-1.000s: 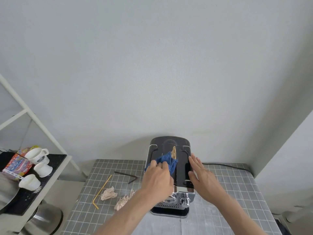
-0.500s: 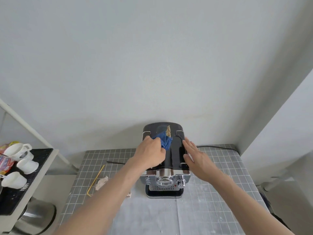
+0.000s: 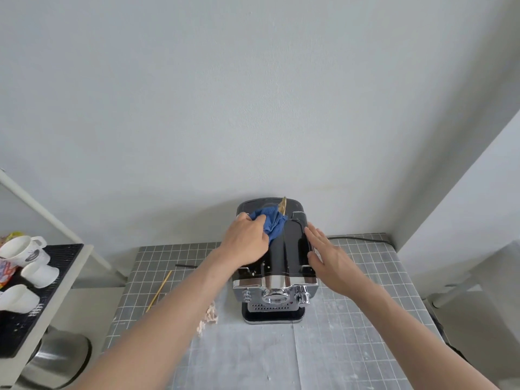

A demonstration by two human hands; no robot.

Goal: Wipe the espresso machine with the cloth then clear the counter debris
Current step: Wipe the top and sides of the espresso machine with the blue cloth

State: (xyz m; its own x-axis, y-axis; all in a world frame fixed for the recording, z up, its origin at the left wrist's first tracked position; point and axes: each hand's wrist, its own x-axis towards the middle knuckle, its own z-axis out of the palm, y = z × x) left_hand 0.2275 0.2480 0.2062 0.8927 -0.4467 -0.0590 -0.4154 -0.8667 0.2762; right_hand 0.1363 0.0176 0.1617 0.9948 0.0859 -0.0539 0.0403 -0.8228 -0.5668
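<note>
A black and chrome espresso machine [image 3: 284, 249] stands at the back of the tiled counter [image 3: 365, 277]. My left hand [image 3: 246, 240] grips a bunched blue cloth [image 3: 271, 220] and holds it on the machine's top, toward the back left. My right hand [image 3: 329, 257] lies flat with straight fingers against the machine's right top edge. Left of the machine lie a crumpled paper scrap [image 3: 209, 316], mostly hidden by my left forearm, a yellow straw [image 3: 159, 291] and a thin dark stick [image 3: 185, 266].
A black power cord [image 3: 363, 239] runs along the wall behind the machine. A side shelf at the left holds white cups [image 3: 24, 251] on a black mat [image 3: 28, 313]. A metal bin [image 3: 56, 358] sits below it. White walls close the back and right.
My left hand has slid the cloth from the middle of the machine's top toward its back. My right hand stayed on the right edge. The camera tilted down and shifted.
</note>
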